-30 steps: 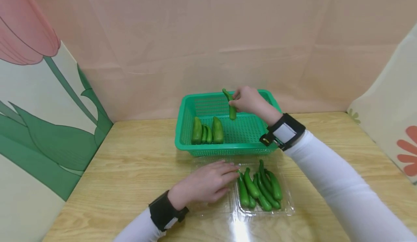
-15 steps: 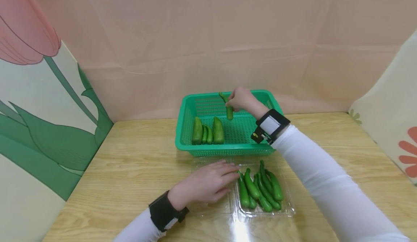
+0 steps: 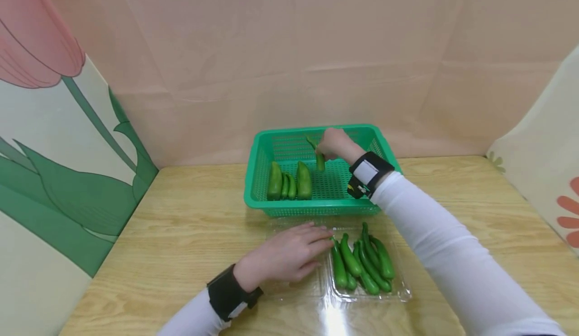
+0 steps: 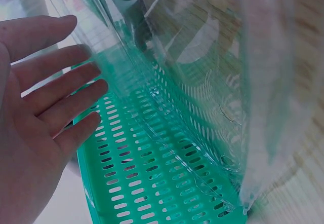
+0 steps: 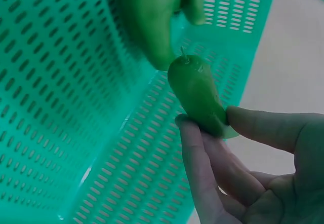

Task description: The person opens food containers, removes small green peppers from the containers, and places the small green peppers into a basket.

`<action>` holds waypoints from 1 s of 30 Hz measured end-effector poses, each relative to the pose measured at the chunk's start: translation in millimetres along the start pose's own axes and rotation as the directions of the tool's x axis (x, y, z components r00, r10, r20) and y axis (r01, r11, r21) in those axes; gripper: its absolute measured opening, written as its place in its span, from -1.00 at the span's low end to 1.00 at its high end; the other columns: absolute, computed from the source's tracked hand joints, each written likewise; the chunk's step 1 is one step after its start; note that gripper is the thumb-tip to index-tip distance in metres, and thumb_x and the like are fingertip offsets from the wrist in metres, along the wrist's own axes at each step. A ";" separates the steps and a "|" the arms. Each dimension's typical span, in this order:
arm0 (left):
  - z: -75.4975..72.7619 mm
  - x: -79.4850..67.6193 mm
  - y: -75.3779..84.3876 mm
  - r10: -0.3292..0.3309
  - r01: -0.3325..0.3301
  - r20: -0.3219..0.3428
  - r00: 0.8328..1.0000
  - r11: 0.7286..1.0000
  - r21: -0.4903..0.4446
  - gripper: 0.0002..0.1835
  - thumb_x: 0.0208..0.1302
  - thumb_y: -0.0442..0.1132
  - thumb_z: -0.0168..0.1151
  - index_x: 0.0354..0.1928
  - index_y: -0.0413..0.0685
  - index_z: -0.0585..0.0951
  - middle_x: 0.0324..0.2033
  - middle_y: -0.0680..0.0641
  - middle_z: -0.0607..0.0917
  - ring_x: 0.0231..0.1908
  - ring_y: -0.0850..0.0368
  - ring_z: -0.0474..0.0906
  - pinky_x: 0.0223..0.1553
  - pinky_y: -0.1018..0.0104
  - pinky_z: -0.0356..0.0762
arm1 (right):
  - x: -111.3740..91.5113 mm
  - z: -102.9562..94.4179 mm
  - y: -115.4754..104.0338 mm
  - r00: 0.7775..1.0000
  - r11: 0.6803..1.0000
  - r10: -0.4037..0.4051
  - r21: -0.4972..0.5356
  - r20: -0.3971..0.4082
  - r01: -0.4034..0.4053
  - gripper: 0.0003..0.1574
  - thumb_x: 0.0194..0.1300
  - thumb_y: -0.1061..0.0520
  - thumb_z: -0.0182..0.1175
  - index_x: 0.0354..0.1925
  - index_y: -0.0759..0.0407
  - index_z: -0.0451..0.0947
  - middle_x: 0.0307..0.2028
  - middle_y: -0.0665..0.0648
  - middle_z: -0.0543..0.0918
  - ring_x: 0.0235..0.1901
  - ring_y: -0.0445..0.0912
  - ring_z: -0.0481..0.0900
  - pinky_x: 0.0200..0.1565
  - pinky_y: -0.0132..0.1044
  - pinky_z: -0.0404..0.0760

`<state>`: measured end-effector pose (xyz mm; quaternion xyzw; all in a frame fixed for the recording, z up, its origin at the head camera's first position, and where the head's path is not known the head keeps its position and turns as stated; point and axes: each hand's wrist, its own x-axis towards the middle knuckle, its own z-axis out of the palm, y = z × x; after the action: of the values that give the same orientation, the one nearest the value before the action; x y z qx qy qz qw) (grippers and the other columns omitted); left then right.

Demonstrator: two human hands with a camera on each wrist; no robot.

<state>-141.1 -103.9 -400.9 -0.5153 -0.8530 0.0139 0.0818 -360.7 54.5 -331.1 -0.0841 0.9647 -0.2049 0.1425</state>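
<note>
Placing seems in hand: the right hand (image 3: 336, 145) pinches a curved green vegetable (image 3: 320, 163) over the slotted green plastic basket (image 3: 316, 204), clearance unclear; next calls for lowering, then release. At the basket's seven o'clock, the left hand (image 3: 287, 253), loosely extended, grips nothing beside the clear plastic container (image 3: 404, 295).

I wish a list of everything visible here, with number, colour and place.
Basket: one, green, on the table.
Basket vegetables: four, green, at its left.
Held vegetable: one, green, over the basket.
Plastic box: one, clear, before the basket.
Box vegetables: at least six, green, overlapping, right half.
Table: one, light wood colour, underneath.
Backdrop: one, pinkish beige, behind.
Left panel: one, pale with pink tulip, left.
Right panel: one, pale with red petals, right.
Wristbands: two, black, on the wrists.
Sleeves: two, white, on the arms.
Left hand: one, bare, over the box's left half.
Right hand: one, bare, gripping the held vegetable.
</note>
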 end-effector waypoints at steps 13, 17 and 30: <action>-0.2 0.6 1.3 -0.002 0.002 -0.010 1.000 1.000 -0.001 -0.44 0.26 -0.02 0.18 0.26 -0.07 0.43 0.29 -0.06 0.44 0.30 0.08 0.34 0.42 0.19 0.14 | 9.5 14.7 10.9 0.981 0.993 0.082 0.066 0.173 -0.095 -0.46 0.21 0.17 0.22 0.05 0.50 0.37 -0.20 0.30 0.65 -0.45 -0.09 0.70 -0.25 -0.33 0.71; 1.0 0.9 0.9 -0.005 0.005 -0.003 1.000 1.000 0.004 -0.44 0.27 -0.02 0.18 0.27 -0.07 0.42 0.29 -0.06 0.43 0.31 0.09 0.33 0.42 0.19 0.15 | 8.2 17.1 12.3 0.973 0.991 0.084 0.081 0.216 -0.104 -0.54 0.19 0.20 0.22 -0.02 0.48 0.43 -0.15 0.32 0.59 -0.51 -0.11 0.66 -0.25 -0.34 0.71; -0.5 1.7 1.8 0.004 -0.003 -0.010 1.000 1.000 0.012 -0.44 0.25 -0.04 0.20 0.26 -0.07 0.43 0.28 -0.06 0.45 0.30 0.08 0.34 0.43 0.19 0.14 | 6.8 27.8 17.3 0.939 0.989 0.086 0.089 0.332 -0.122 -0.61 0.26 0.18 0.20 -0.01 0.42 0.48 -0.12 0.32 0.62 -0.23 0.00 0.69 -0.02 -0.23 0.67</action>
<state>-140.3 -101.6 -400.4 -0.5164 -0.8515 0.0164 0.0891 -360.3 58.3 -364.4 -0.0582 0.9183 -0.2322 0.3154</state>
